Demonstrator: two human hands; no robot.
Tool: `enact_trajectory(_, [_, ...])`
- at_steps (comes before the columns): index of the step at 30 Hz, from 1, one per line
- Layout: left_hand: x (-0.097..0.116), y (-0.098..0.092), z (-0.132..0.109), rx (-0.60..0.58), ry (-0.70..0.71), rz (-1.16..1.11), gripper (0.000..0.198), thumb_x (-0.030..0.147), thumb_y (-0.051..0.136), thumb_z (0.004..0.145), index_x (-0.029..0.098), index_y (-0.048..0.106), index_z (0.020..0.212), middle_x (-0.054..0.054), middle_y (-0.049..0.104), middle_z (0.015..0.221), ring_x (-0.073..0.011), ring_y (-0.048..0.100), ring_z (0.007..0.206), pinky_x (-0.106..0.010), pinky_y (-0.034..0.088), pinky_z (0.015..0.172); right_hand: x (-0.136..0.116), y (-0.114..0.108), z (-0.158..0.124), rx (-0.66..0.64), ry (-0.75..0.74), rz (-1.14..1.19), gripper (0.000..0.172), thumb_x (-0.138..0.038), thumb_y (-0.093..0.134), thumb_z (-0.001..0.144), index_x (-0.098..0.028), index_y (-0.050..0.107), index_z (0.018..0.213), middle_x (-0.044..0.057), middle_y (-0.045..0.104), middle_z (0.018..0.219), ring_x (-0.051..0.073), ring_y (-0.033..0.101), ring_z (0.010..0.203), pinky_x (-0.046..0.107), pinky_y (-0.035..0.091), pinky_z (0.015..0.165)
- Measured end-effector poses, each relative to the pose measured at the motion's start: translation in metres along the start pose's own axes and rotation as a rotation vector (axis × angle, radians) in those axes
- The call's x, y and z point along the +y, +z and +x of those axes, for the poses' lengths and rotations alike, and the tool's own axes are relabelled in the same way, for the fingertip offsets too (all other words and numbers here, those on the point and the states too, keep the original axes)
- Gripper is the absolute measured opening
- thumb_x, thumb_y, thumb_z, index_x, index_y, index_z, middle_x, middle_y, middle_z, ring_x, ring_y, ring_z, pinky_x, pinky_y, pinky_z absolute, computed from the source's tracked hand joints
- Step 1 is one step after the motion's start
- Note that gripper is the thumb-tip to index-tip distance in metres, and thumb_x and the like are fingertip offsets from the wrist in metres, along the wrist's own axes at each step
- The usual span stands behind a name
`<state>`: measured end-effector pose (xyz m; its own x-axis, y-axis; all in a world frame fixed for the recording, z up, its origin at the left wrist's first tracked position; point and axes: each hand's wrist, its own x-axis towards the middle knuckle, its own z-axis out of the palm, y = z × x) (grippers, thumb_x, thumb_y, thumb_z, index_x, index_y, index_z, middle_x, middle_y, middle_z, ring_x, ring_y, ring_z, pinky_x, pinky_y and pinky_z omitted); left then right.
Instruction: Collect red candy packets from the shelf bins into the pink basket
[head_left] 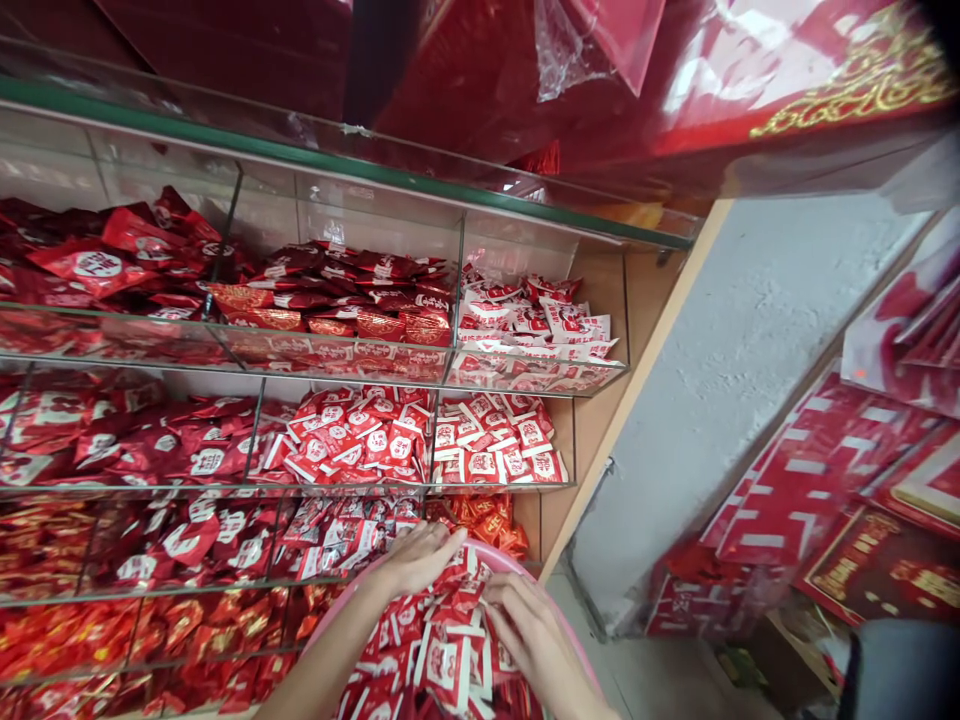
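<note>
The sachets [444, 662] in the pink tub [495, 556], beneath the curled right hand [526, 630] and beside the extended left hand [421, 558] (either hand's grip indiscernible), should prove light, pliable and slippery; pinch at the flat ends.

Glass-divided shelving [630, 385] and a pink basin [493, 556] carry heaps of red packets [446, 668]

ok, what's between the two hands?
Head view: red-and-white packets, heaped in the pink basin, lie between the left hand and right hand.
</note>
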<state>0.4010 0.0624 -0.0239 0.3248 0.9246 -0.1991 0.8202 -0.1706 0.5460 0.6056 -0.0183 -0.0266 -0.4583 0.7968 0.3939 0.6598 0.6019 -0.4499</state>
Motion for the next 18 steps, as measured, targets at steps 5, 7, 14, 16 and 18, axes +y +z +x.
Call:
enact_trajectory(5, [0.000, -0.001, -0.001, -0.024, -0.001, -0.011, 0.079, 0.070, 0.005, 0.079, 0.023, 0.037, 0.133, -0.007, 0.031, 0.144, -0.0288, 0.021, 0.134, -0.047, 0.016, 0.108, -0.003, -0.011, -0.007, 0.007, 0.000, -0.017, 0.016, -0.023, 0.040, 0.091, -0.025, 0.051, 0.102, 0.003, 0.058, 0.105, 0.016, 0.054, 0.098, 0.031, 0.044, 0.085])
enact_trajectory(7, [0.000, -0.001, -0.001, -0.013, 0.012, -0.011, 0.077, 0.070, 0.006, 0.079, 0.024, 0.041, 0.130, -0.006, 0.034, 0.142, -0.0290, 0.025, 0.132, -0.047, 0.019, 0.106, -0.003, -0.021, -0.007, 0.048, 0.005, -0.028, 0.017, -0.023, 0.039, 0.091, -0.025, 0.050, 0.103, 0.004, 0.057, 0.106, 0.016, 0.055, 0.098, 0.030, 0.045, 0.085])
enact_trajectory(14, [0.000, -0.002, -0.001, -0.012, 0.012, -0.008, 0.078, 0.071, 0.006, 0.078, 0.025, 0.043, 0.129, -0.006, 0.039, 0.139, -0.0286, 0.028, 0.131, -0.046, 0.020, 0.106, 0.015, -0.071, 0.053, 0.394, -0.004, -0.029, 0.019, -0.023, 0.038, 0.091, -0.019, 0.053, 0.101, 0.007, 0.059, 0.099, 0.016, 0.057, 0.090, 0.027, 0.045, 0.081])
enact_trajectory(16, [0.000, -0.002, -0.001, -0.014, 0.003, -0.003, 0.081, 0.072, 0.006, 0.077, 0.023, 0.040, 0.132, -0.007, 0.037, 0.140, -0.0288, 0.025, 0.132, -0.046, 0.019, 0.106, 0.022, -0.087, 0.085, 0.497, 0.055, -0.112, 0.020, -0.025, 0.038, 0.091, -0.017, 0.054, 0.099, 0.008, 0.060, 0.096, 0.016, 0.058, 0.087, 0.027, 0.045, 0.079])
enact_trajectory(18, [-0.001, -0.002, -0.001, -0.011, -0.004, -0.003, 0.082, 0.072, 0.006, 0.077, 0.022, 0.039, 0.132, -0.008, 0.037, 0.140, -0.0292, 0.025, 0.132, -0.047, 0.020, 0.106, 0.027, -0.101, 0.116, 0.508, 0.128, -0.275, 0.023, -0.022, 0.036, 0.091, -0.015, 0.052, 0.106, 0.010, 0.059, 0.103, 0.019, 0.058, 0.093, 0.028, 0.044, 0.080])
